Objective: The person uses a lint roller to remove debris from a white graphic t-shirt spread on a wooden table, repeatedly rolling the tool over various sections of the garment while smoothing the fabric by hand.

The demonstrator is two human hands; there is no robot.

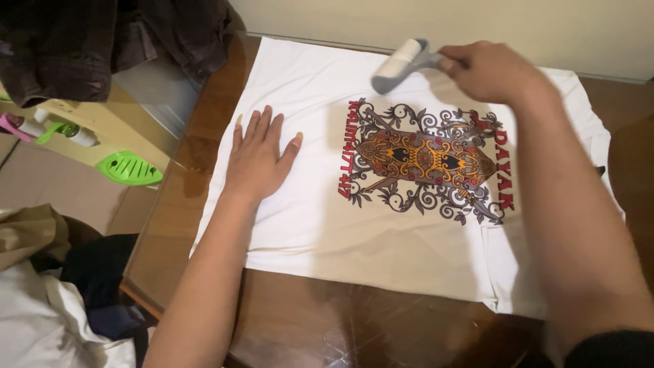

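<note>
A white T-shirt (320, 225) lies flat on a brown wooden table (306, 320), with an ornate orange, grey and red print (426, 162) in its middle. My left hand (259, 157) rests palm down, fingers spread, on the shirt's left part. My right hand (487, 68) grips the grey handle of a lint roller (398, 65), whose white roll hangs blurred just above the far edge of the print.
Dark clothes (102, 41) hang at the top left. On the floor to the left are a green plastic piece (128, 168), small bottles (75, 133) and a heap of white and dark laundry (48, 300). A pale wall (443, 20) runs behind the table.
</note>
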